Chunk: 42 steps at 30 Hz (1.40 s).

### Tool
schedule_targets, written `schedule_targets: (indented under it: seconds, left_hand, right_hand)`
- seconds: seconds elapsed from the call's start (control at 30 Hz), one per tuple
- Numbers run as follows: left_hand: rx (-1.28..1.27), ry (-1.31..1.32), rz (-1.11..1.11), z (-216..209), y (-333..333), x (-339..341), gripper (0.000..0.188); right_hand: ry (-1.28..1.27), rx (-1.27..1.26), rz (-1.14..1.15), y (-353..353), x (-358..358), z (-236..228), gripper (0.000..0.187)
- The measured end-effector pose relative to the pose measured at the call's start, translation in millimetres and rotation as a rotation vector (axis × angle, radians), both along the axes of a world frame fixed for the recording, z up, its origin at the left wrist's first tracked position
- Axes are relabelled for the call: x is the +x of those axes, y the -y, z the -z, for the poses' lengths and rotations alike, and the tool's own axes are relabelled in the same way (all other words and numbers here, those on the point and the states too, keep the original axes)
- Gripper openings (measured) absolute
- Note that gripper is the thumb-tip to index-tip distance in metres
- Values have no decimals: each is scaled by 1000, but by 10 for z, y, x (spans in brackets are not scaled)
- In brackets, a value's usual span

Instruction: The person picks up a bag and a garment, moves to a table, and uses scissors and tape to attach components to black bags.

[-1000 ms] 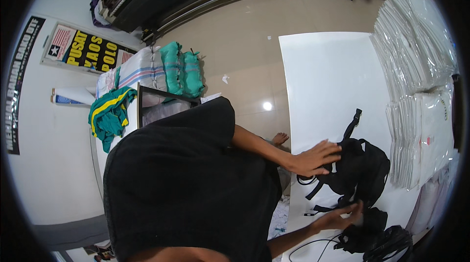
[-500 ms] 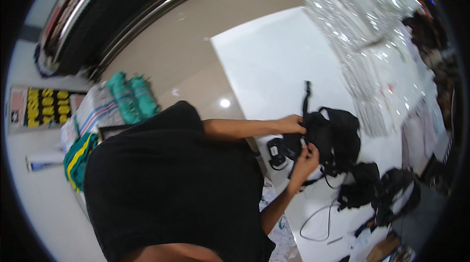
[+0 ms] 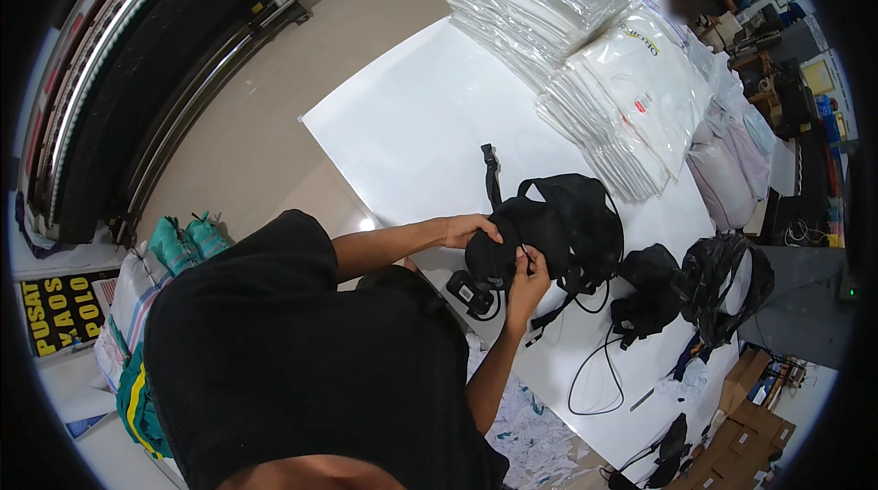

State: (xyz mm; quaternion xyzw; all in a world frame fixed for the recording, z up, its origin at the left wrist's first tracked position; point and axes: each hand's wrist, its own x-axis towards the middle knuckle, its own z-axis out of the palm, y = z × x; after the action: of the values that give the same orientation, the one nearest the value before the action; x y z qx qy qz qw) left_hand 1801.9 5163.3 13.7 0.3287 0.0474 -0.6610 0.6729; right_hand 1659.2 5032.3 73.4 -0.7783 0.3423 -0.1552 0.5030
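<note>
A black fabric item with a rounded, soft body (image 3: 526, 229) lies on the white table; I cannot tell if it is a bag or a cap. My left hand (image 3: 470, 230) grips its near left edge, with the thumb on top. At its lower edge my right hand (image 3: 528, 274) is closed, thumb and fingertips pinched together against the fabric; what small part they hold is unclear. From its far side sticks out a black strap with a buckle (image 3: 490, 165). Beside it rests a small black box with a white label (image 3: 470, 292), a cable attached.
White table (image 3: 393, 106) carries stacks of plastic-wrapped white goods (image 3: 594, 78) at the far side. To the right lie a black pouch (image 3: 645, 298), a black plastic bag (image 3: 727, 284) and a looped cable (image 3: 596, 380). Cardboard boxes (image 3: 736, 449) sit lower right; a large machine (image 3: 174, 69) stands left.
The view has shifted, so the table and its things sit further left in the picture. Both hands stay at the black fabric item; my right hand keeps its pinch.
</note>
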Motion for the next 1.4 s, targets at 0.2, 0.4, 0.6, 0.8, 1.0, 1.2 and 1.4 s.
schedule_targets:
  seconds: [0.2, 0.4, 0.6, 0.8, 1.0, 1.2, 1.4]
  left_hand:
    - [63, 95, -9, -117, 39, 29, 23]
    - [22, 193, -81, -20, 56, 79, 18]
    - [52, 182, -109, 136, 46, 64, 22]
    - [184, 177, -82, 90, -5, 62, 25]
    - [357, 279, -105, 16, 118, 4, 11]
    - [457, 368, -186, -176, 152, -89, 10]
    - [386, 321, -179, -36, 24, 18, 13]
  right_hand:
    - [43, 53, 66, 49, 17, 136, 18]
    - [9, -114, 57, 98, 141, 132, 28]
    - [36, -267, -47, 225, 121, 176, 15]
    - [63, -199, -13, 262, 85, 261, 19]
    - [41, -7, -33, 418, -44, 403, 19]
    - [32, 275, -55, 515, -78, 295, 20]
    - [91, 196, -31, 445, 41, 484, 19]
